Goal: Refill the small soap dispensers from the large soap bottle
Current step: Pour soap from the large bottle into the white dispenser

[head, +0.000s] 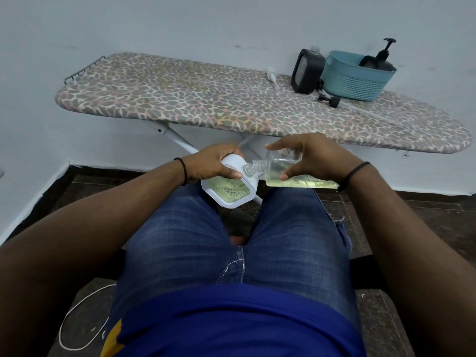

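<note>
Pouring soap from the clear bottle into the white dispenser, above the lap.

The ironing board (180,99) stands ahead, carrying a blue basket (358,78) and a black dispenser (307,70), presumably awaiting their turn. The clear bottle (296,173) lies nearly level, neck against the white dispenser (229,186), so soap can run across. The right hand (309,155) grips the bottle, fingers curled around it; the left hand (213,163) clasps the dispenser top, tilting it to meet the neck.

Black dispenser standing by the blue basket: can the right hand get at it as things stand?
Probably not yet. The right hand holds the tilted clear bottle at the white dispenser; the black dispenser stands unobstructed across the ironing board.
</note>
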